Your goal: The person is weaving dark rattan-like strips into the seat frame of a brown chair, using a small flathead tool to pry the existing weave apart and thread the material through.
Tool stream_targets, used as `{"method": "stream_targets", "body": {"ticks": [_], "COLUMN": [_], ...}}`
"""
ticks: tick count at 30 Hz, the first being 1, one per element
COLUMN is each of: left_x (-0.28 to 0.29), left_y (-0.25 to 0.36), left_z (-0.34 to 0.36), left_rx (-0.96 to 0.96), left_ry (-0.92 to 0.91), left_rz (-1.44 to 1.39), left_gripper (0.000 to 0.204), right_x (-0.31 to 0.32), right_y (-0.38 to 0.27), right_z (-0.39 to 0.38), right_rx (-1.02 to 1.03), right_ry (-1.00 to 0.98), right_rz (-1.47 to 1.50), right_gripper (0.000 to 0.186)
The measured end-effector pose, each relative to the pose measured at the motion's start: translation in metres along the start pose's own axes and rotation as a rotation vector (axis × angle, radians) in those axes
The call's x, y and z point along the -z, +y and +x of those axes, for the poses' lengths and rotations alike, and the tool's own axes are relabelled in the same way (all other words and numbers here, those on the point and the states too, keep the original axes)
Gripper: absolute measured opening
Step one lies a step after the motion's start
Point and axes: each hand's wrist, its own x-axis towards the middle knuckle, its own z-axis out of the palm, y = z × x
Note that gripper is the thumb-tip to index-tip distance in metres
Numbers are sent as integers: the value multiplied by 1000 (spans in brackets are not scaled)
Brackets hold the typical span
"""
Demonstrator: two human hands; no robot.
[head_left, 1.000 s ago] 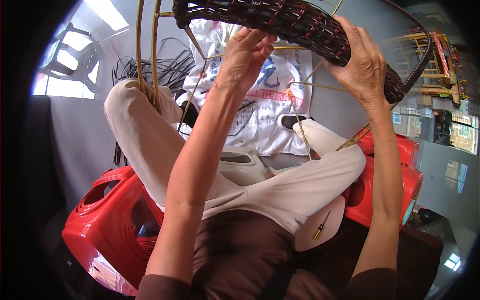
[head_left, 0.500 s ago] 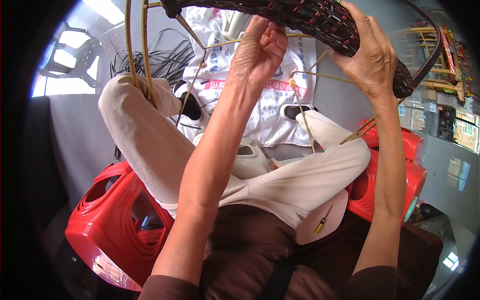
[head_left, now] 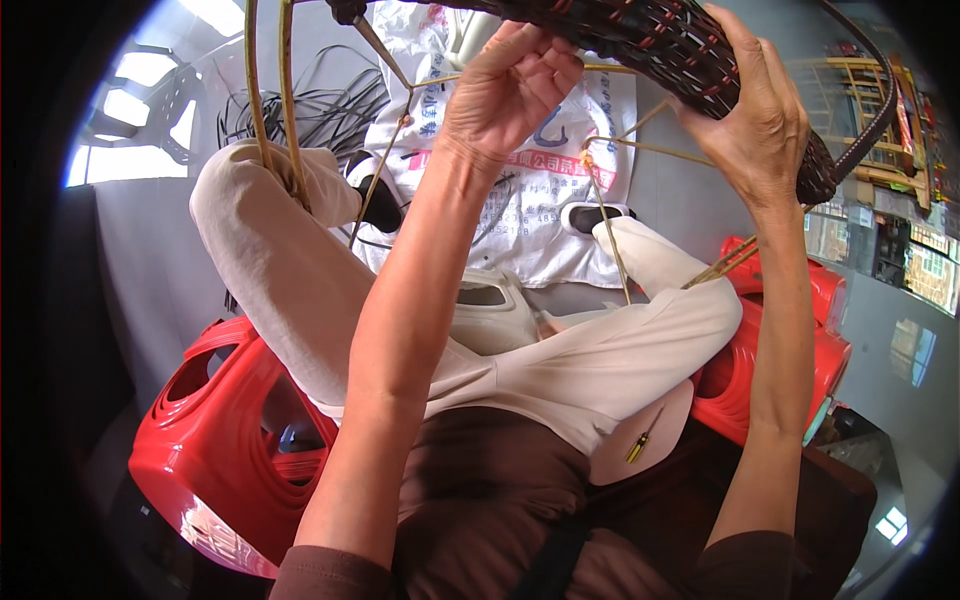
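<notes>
A dark brown woven wicker band [head_left: 655, 45] with reddish flecks curves across the top of the view, above my knees. My right hand [head_left: 755, 125] is closed round its lower right part, thumb below and fingers over the far side. At the band's lower edge, my left hand [head_left: 515, 90] is raised with its fingers curled and fingertips against the weave; what they pinch is hidden. Thin tan frame poles [head_left: 286, 110] stand by my left knee, and more rods tied with cord run below the band. A dark braided strip [head_left: 888, 95] loops out past the band's right end.
Loose black strips [head_left: 300, 100] lie on the floor at the left. A white printed sack [head_left: 530, 255] is spread under my feet. Red plastic stools [head_left: 185, 455] flank me, and a pale plastic stool [head_left: 490, 325] stands between my legs. A yellow-handled screwdriver [head_left: 638, 447] rests by my right thigh.
The woven band and my right hand have shifted slightly right and down. My left hand stays at the band's lower edge, its wrist a little further left.
</notes>
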Motion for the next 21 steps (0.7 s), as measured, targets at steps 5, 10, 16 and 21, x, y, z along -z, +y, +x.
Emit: {"method": "stream_targets", "body": {"ticks": [5,10,16,21], "left_x": [8,24,38,9], "left_y": [3,13,9,24], "left_z": [4,13,19,9], "left_rx": [26,113,113,79], "left_ry": [-82,-241,-168,-252], "left_rz": [-18,68,123,339], "left_gripper": [21,24,32,32], "right_x": [1,0,-2,-3], "right_y": [-1,-1,3,5], "right_z": [-1,-2,-3,-3], "right_rx": [18,13,-3,-28], "right_ry": [40,37,13,-30], "right_rz": [-15,11,-19,-3], "right_gripper": [75,75,75,79]}}
